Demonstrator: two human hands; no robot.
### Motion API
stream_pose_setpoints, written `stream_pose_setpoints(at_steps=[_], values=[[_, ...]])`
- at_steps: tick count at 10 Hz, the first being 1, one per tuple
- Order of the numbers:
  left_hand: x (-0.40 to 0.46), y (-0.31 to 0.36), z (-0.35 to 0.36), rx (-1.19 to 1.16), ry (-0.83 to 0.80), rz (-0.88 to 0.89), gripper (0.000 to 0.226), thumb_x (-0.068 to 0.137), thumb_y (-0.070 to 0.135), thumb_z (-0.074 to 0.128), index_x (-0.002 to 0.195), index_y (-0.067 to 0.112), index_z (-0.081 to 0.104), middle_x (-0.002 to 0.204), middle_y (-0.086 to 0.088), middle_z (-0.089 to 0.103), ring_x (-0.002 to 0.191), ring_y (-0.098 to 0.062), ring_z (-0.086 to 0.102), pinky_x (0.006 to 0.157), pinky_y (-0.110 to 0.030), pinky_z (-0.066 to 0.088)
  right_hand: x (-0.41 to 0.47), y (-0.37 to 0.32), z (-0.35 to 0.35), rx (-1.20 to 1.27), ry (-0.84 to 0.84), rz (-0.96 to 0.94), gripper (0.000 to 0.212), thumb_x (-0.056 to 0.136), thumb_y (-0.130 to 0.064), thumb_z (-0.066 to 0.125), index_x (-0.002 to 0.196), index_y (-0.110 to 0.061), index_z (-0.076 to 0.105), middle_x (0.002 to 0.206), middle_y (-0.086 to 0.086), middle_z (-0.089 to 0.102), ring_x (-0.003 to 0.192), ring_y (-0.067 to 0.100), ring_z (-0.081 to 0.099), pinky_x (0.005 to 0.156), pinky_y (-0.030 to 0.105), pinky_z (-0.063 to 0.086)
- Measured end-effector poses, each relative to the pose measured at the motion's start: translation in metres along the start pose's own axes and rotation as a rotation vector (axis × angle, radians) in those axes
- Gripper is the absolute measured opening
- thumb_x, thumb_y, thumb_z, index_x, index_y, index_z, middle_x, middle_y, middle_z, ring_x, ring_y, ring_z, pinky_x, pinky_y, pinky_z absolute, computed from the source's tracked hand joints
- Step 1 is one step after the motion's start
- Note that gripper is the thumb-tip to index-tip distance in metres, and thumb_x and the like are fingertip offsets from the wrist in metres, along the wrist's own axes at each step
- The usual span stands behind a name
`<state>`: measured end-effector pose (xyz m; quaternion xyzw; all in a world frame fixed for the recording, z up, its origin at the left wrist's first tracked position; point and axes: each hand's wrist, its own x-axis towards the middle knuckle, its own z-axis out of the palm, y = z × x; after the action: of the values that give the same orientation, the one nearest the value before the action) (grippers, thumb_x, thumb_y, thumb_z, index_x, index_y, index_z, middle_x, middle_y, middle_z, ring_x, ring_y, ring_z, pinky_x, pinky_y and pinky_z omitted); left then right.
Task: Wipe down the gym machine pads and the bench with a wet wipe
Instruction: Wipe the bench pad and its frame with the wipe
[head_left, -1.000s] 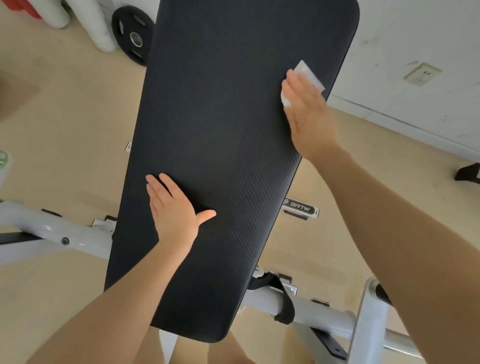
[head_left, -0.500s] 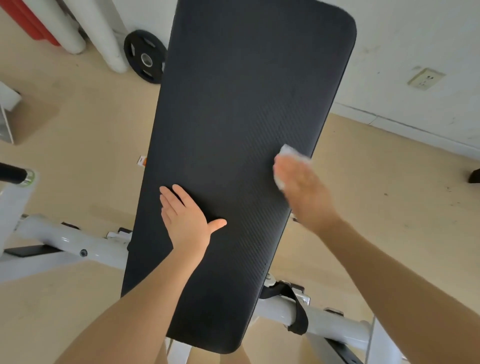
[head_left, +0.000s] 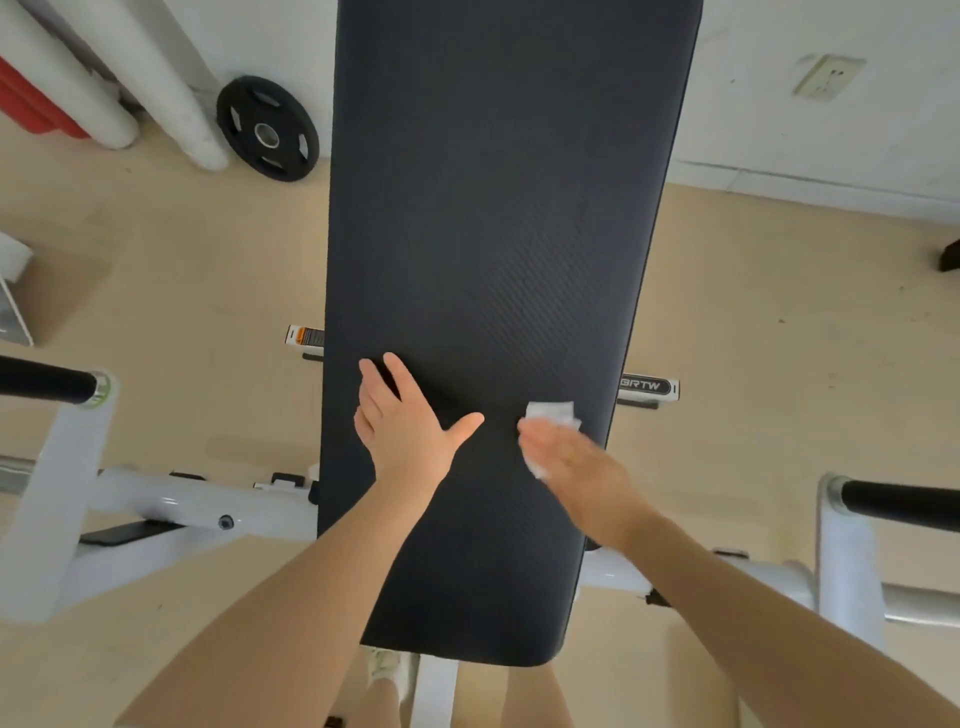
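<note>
Black pad: the bench (head_left: 498, 218) ran long and narrow away from me, ribbed in texture; its rounded near end lay just above my legs.
Left hand: my left hand (head_left: 402, 431) lay flat on the pad near its left edge; fingers straight and together, thumb spread toward the middle; it held nothing.
Right hand: my right hand (head_left: 576, 467) pressed flat on the pad near its right edge; fingers were extended and blurred by motion; the wipe was under them.
Wet wipe: the wet wipe (head_left: 553, 413) was white and crumpled; it touched the pad, showing beyond my fingertips and along the thumb side of the hand.
Spacing: both hands were on the near half of the pad, close together but apart.
Frame: the white frame (head_left: 171, 501) crossed beneath the pad on both sides; a black grip (head_left: 47, 382) projected at the left, another black grip (head_left: 904, 504) at the right.
Label: a BRTW tag (head_left: 647, 387) showed just beside the pad's right edge.
Floor: a weight plate (head_left: 267, 129) leaned against the wall, left of the pad.
Wall: a socket (head_left: 828, 77) sat at the upper right.
</note>
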<state>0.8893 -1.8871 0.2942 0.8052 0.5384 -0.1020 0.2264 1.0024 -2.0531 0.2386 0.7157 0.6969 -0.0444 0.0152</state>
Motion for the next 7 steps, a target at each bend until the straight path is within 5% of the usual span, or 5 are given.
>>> stream_pose_setpoints(at_steps=[1,2,4,5,7], values=[[0.001,-0.022,-0.009,0.051,-0.028,0.116,0.111,0.075,0.057,0.063,0.147,0.009,-0.006,0.156,-0.015,-0.004,0.144,-0.032,0.004,0.115,-0.042,0.012,0.039,0.023,-0.026,-0.01,0.294,0.212,0.045,0.089,0.002,0.022,0.132,0.006,0.035,0.134,0.023,0.048,0.131,0.034,0.033,0.114,0.037,0.017],[0.003,-0.045,-0.012,0.105,-0.029,0.238,0.11,0.076,0.05,0.066,0.147,0.006,-0.005,0.156,-0.013,-0.004,0.144,-0.028,0.004,0.115,-0.039,0.012,0.076,0.039,-0.052,-0.1,0.341,0.354,0.044,0.092,-0.004,0.03,0.134,0.005,0.036,0.14,0.021,0.043,0.135,0.031,0.027,0.115,0.031,0.014],[0.004,-0.089,-0.009,0.151,0.034,0.274,0.11,0.075,0.043,0.071,0.147,0.006,-0.004,0.155,-0.017,-0.008,0.144,-0.03,-0.004,0.115,-0.043,-0.001,0.059,-0.058,0.005,-0.429,-0.098,0.212,0.068,0.088,-0.023,0.037,0.141,0.005,0.003,0.153,0.016,0.018,0.141,0.037,0.007,0.114,0.05,-0.003],[0.008,-0.112,-0.009,0.163,-0.046,0.198,0.112,0.077,0.043,0.069,0.146,0.004,-0.011,0.154,-0.018,-0.013,0.144,-0.03,-0.009,0.115,-0.041,-0.002,0.031,-0.099,0.02,-0.374,-0.278,0.014,0.079,0.078,-0.021,0.066,0.14,0.001,0.022,0.149,0.012,0.032,0.14,0.027,0.024,0.115,0.04,0.015],[0.016,-0.138,-0.008,0.201,-0.168,0.29,0.105,0.083,0.042,0.062,0.145,0.005,-0.015,0.157,-0.006,0.001,0.145,-0.022,0.005,0.116,-0.037,0.003,0.086,-0.064,-0.023,-0.762,0.068,0.196,0.054,0.09,-0.016,0.017,0.133,0.016,0.013,0.133,0.029,0.02,0.131,0.035,0.026,0.117,0.035,0.017]])
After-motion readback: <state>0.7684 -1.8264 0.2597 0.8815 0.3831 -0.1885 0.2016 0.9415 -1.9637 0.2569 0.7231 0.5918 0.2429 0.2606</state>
